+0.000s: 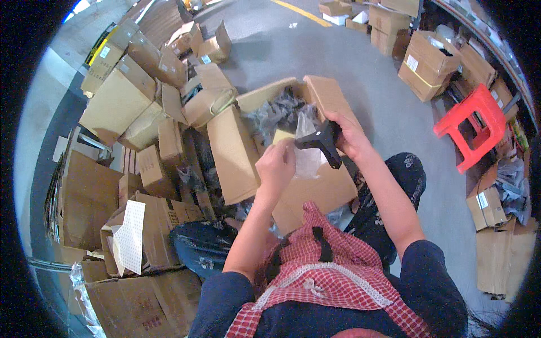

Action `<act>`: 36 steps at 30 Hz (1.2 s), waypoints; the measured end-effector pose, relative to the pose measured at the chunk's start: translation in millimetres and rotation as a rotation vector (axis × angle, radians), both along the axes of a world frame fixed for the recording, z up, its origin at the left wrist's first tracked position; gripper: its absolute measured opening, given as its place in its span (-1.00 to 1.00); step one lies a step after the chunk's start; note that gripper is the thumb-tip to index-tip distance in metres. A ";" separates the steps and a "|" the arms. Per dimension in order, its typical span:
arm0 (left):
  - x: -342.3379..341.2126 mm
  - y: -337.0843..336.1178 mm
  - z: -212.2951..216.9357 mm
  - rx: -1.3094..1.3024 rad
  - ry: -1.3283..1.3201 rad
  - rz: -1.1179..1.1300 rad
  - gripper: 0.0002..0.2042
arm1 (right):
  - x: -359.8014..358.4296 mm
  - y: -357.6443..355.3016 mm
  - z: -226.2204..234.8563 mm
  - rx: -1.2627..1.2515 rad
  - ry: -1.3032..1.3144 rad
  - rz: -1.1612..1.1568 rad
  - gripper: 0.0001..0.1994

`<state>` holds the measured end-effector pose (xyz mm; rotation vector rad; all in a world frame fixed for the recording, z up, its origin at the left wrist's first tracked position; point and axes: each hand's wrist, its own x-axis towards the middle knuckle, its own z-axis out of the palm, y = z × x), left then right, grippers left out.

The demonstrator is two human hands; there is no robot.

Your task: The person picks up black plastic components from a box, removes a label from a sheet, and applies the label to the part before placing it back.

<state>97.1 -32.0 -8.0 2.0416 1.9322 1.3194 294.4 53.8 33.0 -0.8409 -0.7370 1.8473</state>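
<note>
My right hand [350, 137] grips a black three-armed plastic part [320, 142], shaped like a small tripod base, above an open cardboard box [234, 155]. Closed, with its fingers curled together, my left hand [276, 164] is close to the end of one of the part's arms. What its fingers hold, if anything, I cannot make out. A small pale yellow piece [282, 136] shows just beyond those fingers. Clear plastic film [307, 163] hangs behind and below the black part. Inside the box lie several dark pieces in clear plastic bags [276, 112].
Cardboard boxes crowd my left, one with a white perforated sheet [133, 239] leaning out. A red plastic stool [473, 127] stands at the right, near a strapped carton [428, 65] and more boxes. Grey floor [276, 53] with a yellow line [301, 12] extends ahead.
</note>
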 end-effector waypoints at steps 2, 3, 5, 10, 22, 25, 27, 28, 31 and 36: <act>-3.6 5.7 2.9 0.057 -0.009 0.001 -0.87 | -5.0 1.3 5.2 -0.067 0.114 -0.080 -0.59; -4.4 6.1 3.8 0.023 -0.047 0.022 -0.85 | 0.6 6.5 3.4 -0.088 0.121 -0.079 -0.60; -4.6 14.2 0.7 -0.008 -0.154 0.031 -0.83 | 17.1 29.5 -17.4 -0.093 0.260 -0.078 -0.60; -4.2 17.1 1.0 -0.095 -0.289 0.032 -0.83 | 8.6 20.8 -6.4 0.004 0.177 -0.117 -0.54; 6.6 14.3 12.0 0.216 -0.060 -0.079 -0.88 | -21.2 20.1 -22.6 0.111 -0.186 0.032 -0.52; 7.4 8.9 15.2 0.175 -0.104 -0.075 -0.85 | -24.2 22.5 -22.6 0.066 -0.111 -0.060 -0.53; 9.6 6.8 18.8 0.161 -0.143 -0.094 -0.82 | -24.0 24.1 -24.7 0.071 -0.061 -0.044 -0.52; 9.9 7.0 19.0 0.168 -0.158 -0.083 -0.83 | -27.9 23.4 -28.2 0.067 -0.061 -0.076 -0.52; 10.8 12.7 15.6 0.195 -0.177 -0.059 -0.84 | -41.8 8.5 -33.3 0.081 -0.087 -0.168 -0.52; 18.4 31.2 15.5 0.229 -0.228 -0.082 -0.88 | -61.0 -12.6 -64.7 0.740 -0.717 -0.335 -0.59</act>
